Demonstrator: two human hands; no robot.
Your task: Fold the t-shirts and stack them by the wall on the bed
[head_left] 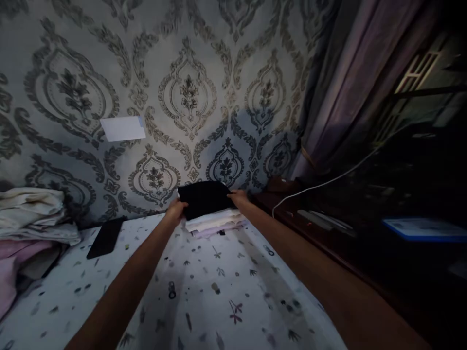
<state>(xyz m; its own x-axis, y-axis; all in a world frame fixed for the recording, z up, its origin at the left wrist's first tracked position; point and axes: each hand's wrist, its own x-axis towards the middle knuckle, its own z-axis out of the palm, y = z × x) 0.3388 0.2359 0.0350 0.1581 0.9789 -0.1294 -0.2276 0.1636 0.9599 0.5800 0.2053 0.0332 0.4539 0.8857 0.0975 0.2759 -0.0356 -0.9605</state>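
Note:
A folded black cloth (pixel 204 199), probably a garment, is held by its two sides at the far edge of the bed, close to the wall. My left hand (pixel 176 211) pinches its left edge, thumb on top. At the opposite edge my right hand (pixel 239 197) grips with the fingers closed. Directly beneath the black piece lies a small stack of folded white and pale lilac cloths (pixel 215 221). Whether the black cloth rests fully on that stack, I cannot tell.
A heap of white and pink cloth (pixel 32 214) lies at the left, near a black phone-like slab (pixel 105 238). A patterned sheet (pixel 204 301) covers the bed. To the right, a dark wooden surface (pixel 270 201) carries a white cable (pixel 328 182) and a blue-edged object (pixel 423 229).

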